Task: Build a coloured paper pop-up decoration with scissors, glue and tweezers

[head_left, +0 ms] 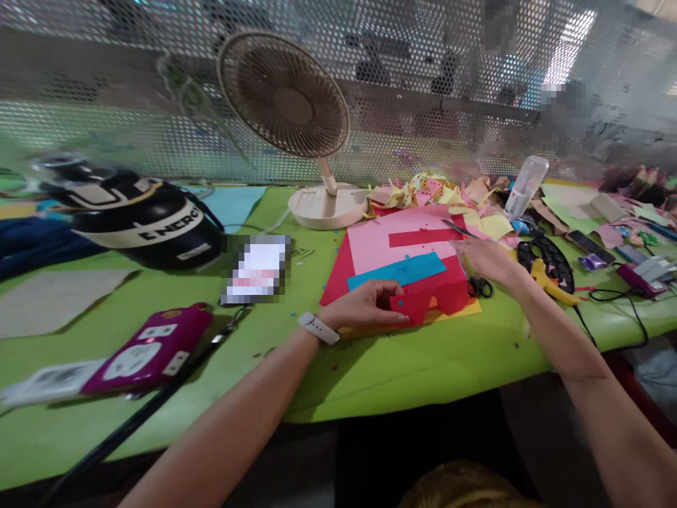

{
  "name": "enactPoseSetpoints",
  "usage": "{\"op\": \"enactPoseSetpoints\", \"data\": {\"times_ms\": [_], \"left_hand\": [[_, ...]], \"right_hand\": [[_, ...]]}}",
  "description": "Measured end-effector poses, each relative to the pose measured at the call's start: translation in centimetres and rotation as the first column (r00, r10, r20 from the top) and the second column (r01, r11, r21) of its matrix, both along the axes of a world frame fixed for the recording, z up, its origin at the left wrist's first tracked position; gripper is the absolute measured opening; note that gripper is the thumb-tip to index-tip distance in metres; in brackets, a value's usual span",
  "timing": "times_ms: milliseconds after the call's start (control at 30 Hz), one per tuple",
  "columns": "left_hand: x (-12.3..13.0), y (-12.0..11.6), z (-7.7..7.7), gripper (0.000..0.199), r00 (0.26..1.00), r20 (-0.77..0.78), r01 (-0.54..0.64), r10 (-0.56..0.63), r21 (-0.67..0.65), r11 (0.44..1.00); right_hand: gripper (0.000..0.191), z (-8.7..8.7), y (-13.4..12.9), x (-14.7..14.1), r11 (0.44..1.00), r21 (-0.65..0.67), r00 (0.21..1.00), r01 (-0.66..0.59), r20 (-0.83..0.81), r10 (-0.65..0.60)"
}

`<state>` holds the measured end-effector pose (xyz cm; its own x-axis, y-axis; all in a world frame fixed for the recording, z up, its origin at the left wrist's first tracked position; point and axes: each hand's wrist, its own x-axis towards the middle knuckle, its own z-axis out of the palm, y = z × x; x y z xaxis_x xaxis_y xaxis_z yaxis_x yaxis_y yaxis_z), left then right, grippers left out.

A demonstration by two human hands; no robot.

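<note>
My left hand (364, 303) pinches the left end of a red paper cutout (449, 293) with notched lower edges, shaped like a pair of glasses. Just behind it lies a blue paper strip (399, 270), over a pink sheet (370, 243) and a red sheet (338, 279). A narrow red strip (417, 238) rests on the pink sheet. Fingers outstretched and slightly blurred, my right hand (489, 259) hovers at the cutout's right side. Near its fingertips is a dark pointed tool (458, 227), its kind unclear. Black-handled scissors (480, 286) lie below that hand.
A fan (328, 204) stands behind the sheets, beside paper scraps (423, 190). Rightward are a bottle (526, 185), a black palette (544, 257) and a yellow glue gun (553, 283) with its cord. Leftward lie a black jug (153, 226), a phone (257, 268) and a purple pack (151, 349).
</note>
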<state>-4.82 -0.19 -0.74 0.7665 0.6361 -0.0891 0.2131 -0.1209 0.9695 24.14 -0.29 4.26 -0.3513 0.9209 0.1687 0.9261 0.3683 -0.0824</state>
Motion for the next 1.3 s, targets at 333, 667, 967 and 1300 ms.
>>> {"op": "enactPoseSetpoints", "data": {"times_ms": [333, 667, 967, 1300], "left_hand": [[0.0, 0.1, 0.2, 0.037, 0.997, -0.076, -0.01, 0.011, 0.013, 1.0], [0.0, 0.4, 0.0, 0.043, 0.995, -0.097, -0.005, 0.001, -0.041, 0.999], [-0.1, 1.0, -0.9, 0.043, 1.0, -0.009, 0.009, -0.009, 0.001, 1.0], [0.2, 0.9, -0.8, 0.036, 0.999, -0.005, 0.05, -0.049, 0.053, 0.997]], "right_hand": [[0.041, 5.1, -4.9, 5.6, 0.978, 0.064, 0.978, 0.199, -0.07, -0.195], [0.045, -1.4, -12.2, 12.5, 0.834, -0.039, 0.794, 0.551, 0.332, -0.509], [0.045, -3.5, -11.8, 12.0, 0.811, 0.112, 0.8, 0.574, 0.135, -0.585], [0.042, -5.3, -11.6, 12.0, 0.695, 0.314, 0.762, 0.647, -0.24, -0.601]]}}
